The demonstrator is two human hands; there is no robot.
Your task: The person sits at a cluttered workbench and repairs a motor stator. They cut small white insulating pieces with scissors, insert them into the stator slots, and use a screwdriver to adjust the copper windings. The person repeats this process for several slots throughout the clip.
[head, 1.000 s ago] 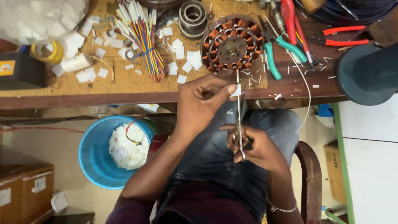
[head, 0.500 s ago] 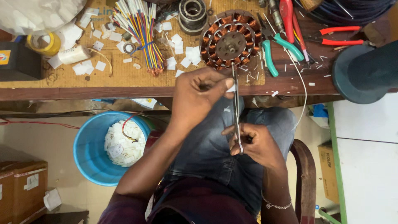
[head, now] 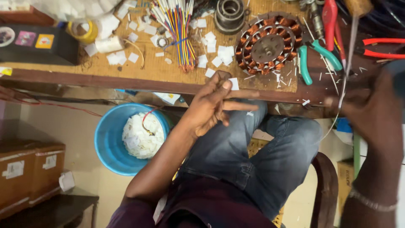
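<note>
Here, from the head view, the left hand (head: 211,105) pinches a small white paper slip (head: 234,83) at the table (head: 126,80) edge, just below the copper-wound stator (head: 268,44). The right hand (head: 371,114), blurred, closes on a thin wire (head: 348,55) right of the stator. Pliers (head: 320,52), paper scraps and coloured wires (head: 179,29) crowd around it.

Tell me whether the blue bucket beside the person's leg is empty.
No: the blue bucket holds a heap of white paper scraps with a red wire on top.
</note>
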